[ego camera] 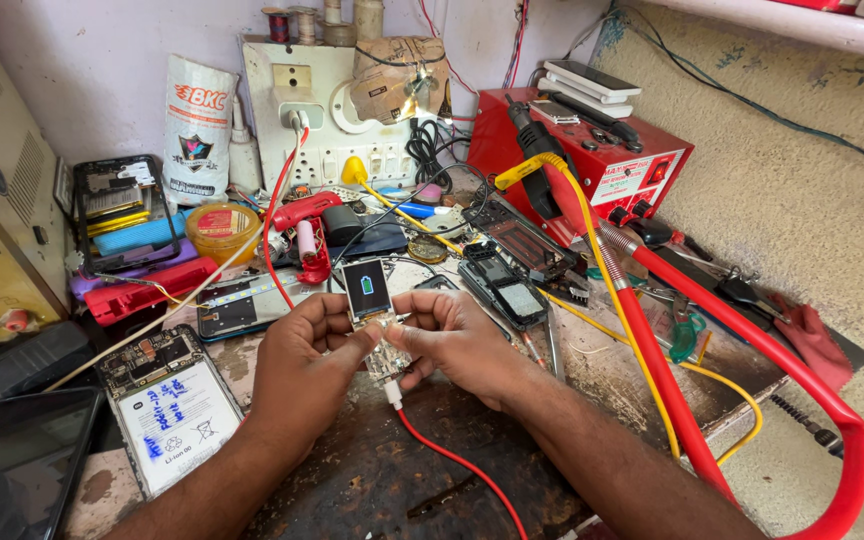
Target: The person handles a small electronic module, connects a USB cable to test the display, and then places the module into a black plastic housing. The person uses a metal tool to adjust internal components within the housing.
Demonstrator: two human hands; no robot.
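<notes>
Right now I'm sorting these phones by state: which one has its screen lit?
The small phone held between the left hand and right hand shows a glowing battery icon. The opened phone at left shows its battery, and the tablet is dark.

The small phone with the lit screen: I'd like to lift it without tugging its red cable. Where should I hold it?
Grip the small phone by its two long side edges, coming from left and right, as the left hand and right hand do. The red cable plugs into the bottom end and the screen faces up, so the sides are free.
</notes>
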